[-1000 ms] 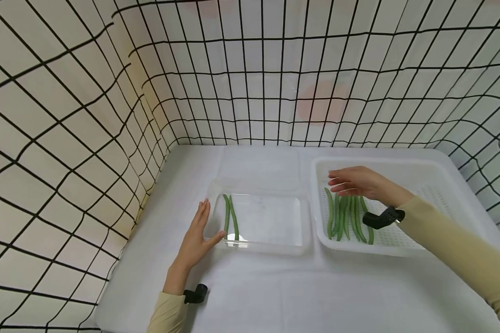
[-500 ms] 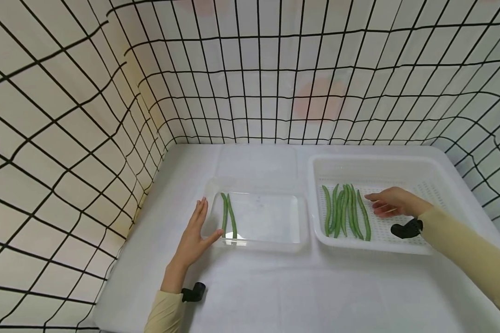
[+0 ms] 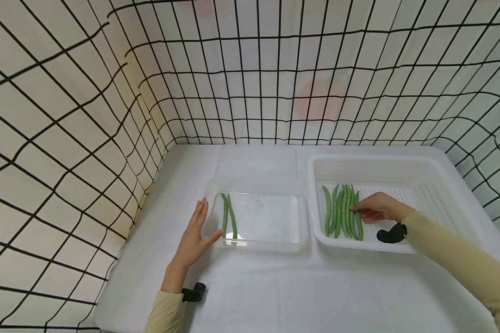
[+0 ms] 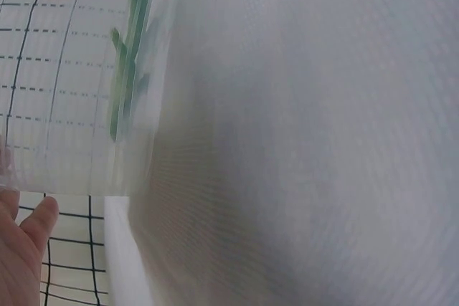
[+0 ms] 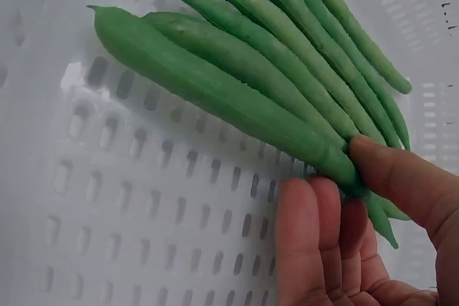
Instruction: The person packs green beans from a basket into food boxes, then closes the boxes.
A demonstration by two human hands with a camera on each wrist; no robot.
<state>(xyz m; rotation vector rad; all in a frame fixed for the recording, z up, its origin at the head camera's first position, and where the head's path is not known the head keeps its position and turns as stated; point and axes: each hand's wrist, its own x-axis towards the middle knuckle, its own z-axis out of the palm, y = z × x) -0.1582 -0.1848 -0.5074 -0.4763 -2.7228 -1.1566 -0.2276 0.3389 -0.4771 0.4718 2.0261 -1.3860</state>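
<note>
In the white perforated basket [image 3: 375,161] lie several green beans [image 3: 337,212], side by side. My right hand [image 3: 379,207] reaches in from the right and pinches the rightmost green bean [image 5: 222,102] near one end. The right wrist view shows the thumb [image 5: 391,170] over that bean and the curled fingers [image 5: 297,227] on its other side. At the left end of the clear plastic container [image 3: 271,246], my left hand [image 3: 193,243] rests along the wall with straight fingers and spread thumb. Two green beans [image 3: 233,217] lie inside that container, near the left hand.
A white cloth [image 3: 275,286] covers the table under both containers. Black wire grid panels [image 3: 250,83] stand along the back and sides. The clear container sits just left of the basket, with a narrow gap between them.
My right hand has moved from above the beans to their right side, then left onto the rightmost bean, which now lies closer against the others. The left hand has stayed in place.
</note>
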